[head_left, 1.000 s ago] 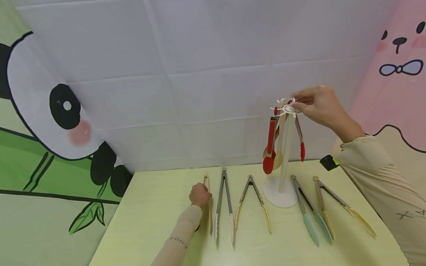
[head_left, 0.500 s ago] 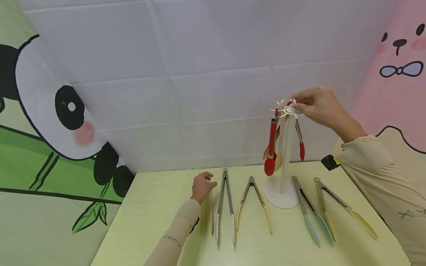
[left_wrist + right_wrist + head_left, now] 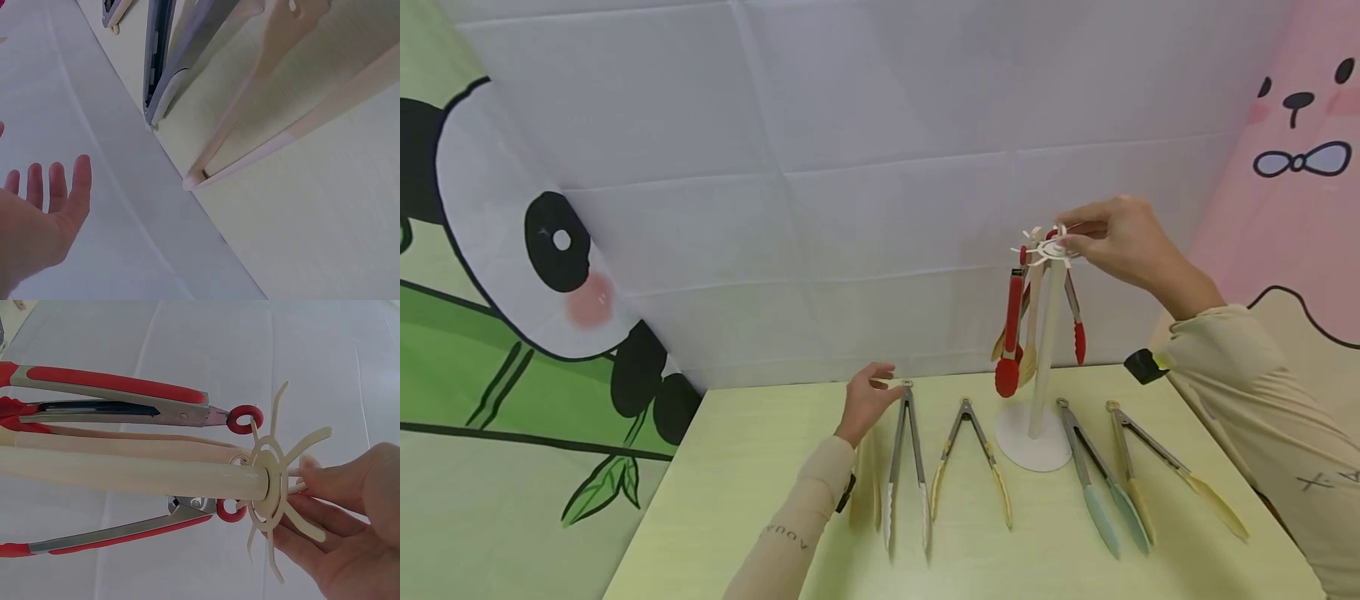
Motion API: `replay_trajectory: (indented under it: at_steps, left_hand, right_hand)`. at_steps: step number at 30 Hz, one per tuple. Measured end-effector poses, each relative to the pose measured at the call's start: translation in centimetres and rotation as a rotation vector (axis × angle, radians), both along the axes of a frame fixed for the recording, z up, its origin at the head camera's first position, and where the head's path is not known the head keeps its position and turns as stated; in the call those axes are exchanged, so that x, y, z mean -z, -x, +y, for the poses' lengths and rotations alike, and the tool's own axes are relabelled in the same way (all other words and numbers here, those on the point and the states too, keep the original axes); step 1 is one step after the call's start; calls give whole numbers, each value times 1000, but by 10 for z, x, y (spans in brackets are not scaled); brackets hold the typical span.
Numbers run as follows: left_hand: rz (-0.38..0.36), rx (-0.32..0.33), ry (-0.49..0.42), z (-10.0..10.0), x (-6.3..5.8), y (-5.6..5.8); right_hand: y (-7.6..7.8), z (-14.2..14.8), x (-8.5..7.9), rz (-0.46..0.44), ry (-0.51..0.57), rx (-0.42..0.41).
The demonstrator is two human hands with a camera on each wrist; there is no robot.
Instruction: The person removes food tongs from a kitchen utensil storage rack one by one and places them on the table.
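Right hand [image 3: 1116, 242] pinches the white rack [image 3: 1047, 350] right of frame centre, where two red tongs [image 3: 1012, 317] and one beige pair [image 3: 1032, 325] hang; left hand [image 3: 868, 404], loose and grasping nothing, lower centre; five tongs [image 3: 916, 442] across the desk [image 3: 730, 467].

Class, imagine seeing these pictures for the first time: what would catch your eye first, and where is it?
Probably the large cartoon panda filling the left side of the head view. Next, the bright red tongs hanging from the white stand right of centre, whose top the right hand pinches. The left hand draws notice too, near the upper end of the grey tongs on the table.
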State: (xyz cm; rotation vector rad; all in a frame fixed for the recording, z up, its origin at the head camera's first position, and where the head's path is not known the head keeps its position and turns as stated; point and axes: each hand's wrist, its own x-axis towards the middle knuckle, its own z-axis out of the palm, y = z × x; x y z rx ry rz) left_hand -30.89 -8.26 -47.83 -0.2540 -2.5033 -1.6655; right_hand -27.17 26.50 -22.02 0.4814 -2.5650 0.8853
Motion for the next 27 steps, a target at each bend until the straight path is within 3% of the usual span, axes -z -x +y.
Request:
replay_trajectory:
  at_steps: [3,8,11,16,23,25,27]
  left_hand:
    - [24,62,-17,2,-5,1]
    - [39,171,-69,10,-28,-9]
    - [26,204,-96,17,-39,-14]
    - [41,206,-118,26,-29,-1]
    - [56,246,-127,44,-41,1]
    - [75,250,-125,50,-37,7]
    - [84,260,-124,56,-42,5]
  right_hand:
    - [1,1,0,-9,-7,4]
    - [1,1,0,-12,-18,6]
    - [1,1,0,-8,-21,-3]
    - [2,2,0,-9,-45,-15]
    - [3,3,-1,-13,-62,-24]
    - [2,3,-2,-18,-62,-23]
    - [2,3,-1,-20,-65,-23]
